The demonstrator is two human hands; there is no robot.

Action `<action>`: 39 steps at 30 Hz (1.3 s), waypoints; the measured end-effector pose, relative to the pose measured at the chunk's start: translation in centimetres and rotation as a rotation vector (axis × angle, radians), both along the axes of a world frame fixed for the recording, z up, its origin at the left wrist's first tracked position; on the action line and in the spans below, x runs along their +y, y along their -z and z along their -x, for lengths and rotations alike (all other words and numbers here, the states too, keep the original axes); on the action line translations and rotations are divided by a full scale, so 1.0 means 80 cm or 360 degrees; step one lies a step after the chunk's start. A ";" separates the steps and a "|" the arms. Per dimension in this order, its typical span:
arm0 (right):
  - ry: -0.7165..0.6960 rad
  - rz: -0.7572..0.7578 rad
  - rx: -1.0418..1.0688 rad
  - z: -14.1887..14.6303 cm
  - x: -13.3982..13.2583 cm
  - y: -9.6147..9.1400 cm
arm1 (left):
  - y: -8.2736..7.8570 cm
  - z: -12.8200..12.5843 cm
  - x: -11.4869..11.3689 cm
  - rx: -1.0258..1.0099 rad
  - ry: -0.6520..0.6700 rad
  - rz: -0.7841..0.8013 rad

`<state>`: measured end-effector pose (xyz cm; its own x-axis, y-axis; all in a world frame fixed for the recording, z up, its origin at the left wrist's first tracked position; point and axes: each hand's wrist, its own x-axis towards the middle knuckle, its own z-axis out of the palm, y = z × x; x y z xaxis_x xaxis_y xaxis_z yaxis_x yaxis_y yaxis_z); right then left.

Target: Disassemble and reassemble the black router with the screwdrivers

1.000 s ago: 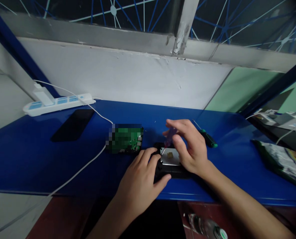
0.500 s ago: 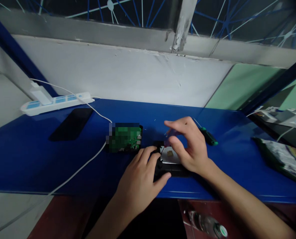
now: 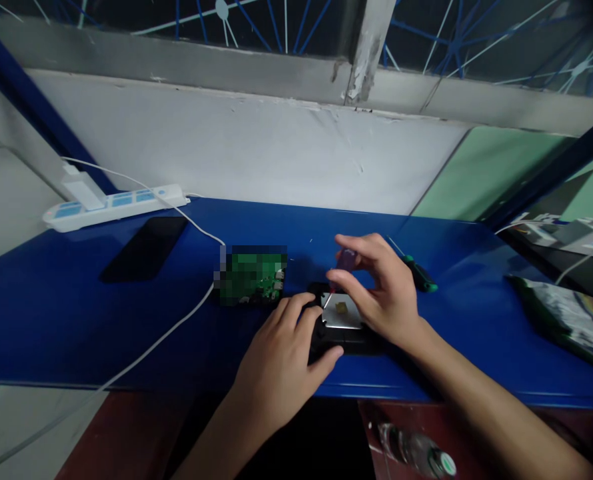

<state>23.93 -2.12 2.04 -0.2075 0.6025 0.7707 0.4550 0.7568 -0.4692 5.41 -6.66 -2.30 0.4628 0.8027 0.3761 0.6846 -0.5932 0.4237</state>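
A black plastic casing (image 3: 344, 341) lies on the blue table with a silver metal plate (image 3: 340, 321) set in it. There is a small yellowish patch on the plate. My left hand (image 3: 286, 353) holds the casing's left end, fingers at the far side and thumb towards the near edge. Between the thumb and fingers of my right hand (image 3: 384, 287) is a screwdriver (image 3: 346, 259) with a purple translucent handle. It is tilted, its thin shaft reaching down to the plate's left edge, beside my left fingertips. The tip's exact contact is too small to make out.
Left of the casing sits a green circuit board (image 3: 261, 273), partly pixelated. A green-handled screwdriver (image 3: 419, 273) lies behind my right hand. Farther left are a dark phone (image 3: 144, 250), a white power strip (image 3: 121, 203) and a cable (image 3: 169, 331). A packet (image 3: 566, 313) lies right; a bottle (image 3: 419, 450) is below.
My right fingers have shifted on the purple screwdriver, thumb slightly to the left, and more of its handle and shaft shows. My left hand stays in place on the casing.
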 end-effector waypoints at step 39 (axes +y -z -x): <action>0.0712 -0.0200 -0.0510 0.043 -0.013 0.000 | -0.003 -0.001 0.001 0.0036 0.0007 0.0053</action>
<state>20.48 -3.13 2.06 -0.1885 0.5930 0.7828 0.8493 0.4987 -0.1733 5.51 -6.58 -2.07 0.4747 0.8124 0.3386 0.6916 -0.5823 0.4274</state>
